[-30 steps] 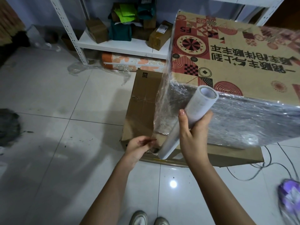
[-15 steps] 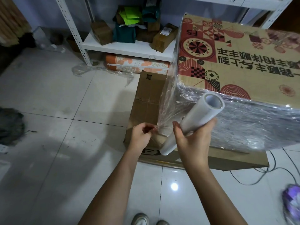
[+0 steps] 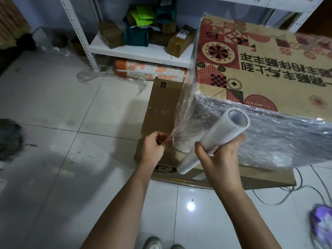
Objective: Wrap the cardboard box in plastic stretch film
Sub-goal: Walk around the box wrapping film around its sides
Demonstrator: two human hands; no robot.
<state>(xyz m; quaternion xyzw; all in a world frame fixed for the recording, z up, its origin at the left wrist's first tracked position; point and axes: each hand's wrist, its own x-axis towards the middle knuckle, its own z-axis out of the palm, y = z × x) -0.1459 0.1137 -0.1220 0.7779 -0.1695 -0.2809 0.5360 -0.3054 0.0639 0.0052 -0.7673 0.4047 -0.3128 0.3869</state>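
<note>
A large cardboard box (image 3: 269,69) with red printed patterns fills the upper right, its near side covered in layers of stretch film (image 3: 269,137). My right hand (image 3: 221,159) grips the tilted film roll (image 3: 215,139) near the box's near left corner. A bunched sheet of film (image 3: 183,115) runs from the box's left edge down to my left hand (image 3: 153,148), which pinches it just left of the roll.
A plain brown carton (image 3: 161,112) lies flat on the tiled floor under the printed box. White shelving (image 3: 136,51) with small parcels stands behind, loose film (image 3: 93,76) at its foot. Cables (image 3: 305,193) and a purple object (image 3: 321,225) lie at the right.
My left hand rose from the low box corner, pulling the bunched film taut. The roll in my right hand shifted slightly up and right.
</note>
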